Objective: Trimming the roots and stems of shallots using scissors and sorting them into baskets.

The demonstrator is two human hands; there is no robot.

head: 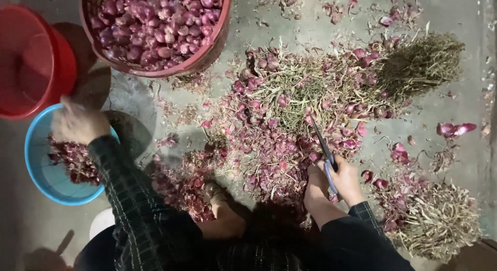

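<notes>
Scissors (325,152) are gripped by the right hand (339,180) fingers; left hand (77,123), blurred, fingers unclear, hovers over blue bowl (39,170).

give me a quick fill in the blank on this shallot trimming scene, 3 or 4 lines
1. The right hand holds a pair of ____ with blue handles.
2. The left hand reaches over the ____ basin that holds peelings.
3. The peeled shallots fill a basket at the ____ of the picture.
4. Beside the basin stands an empty bucket of ____ colour.

Missing words: scissors; blue; top; red
</notes>
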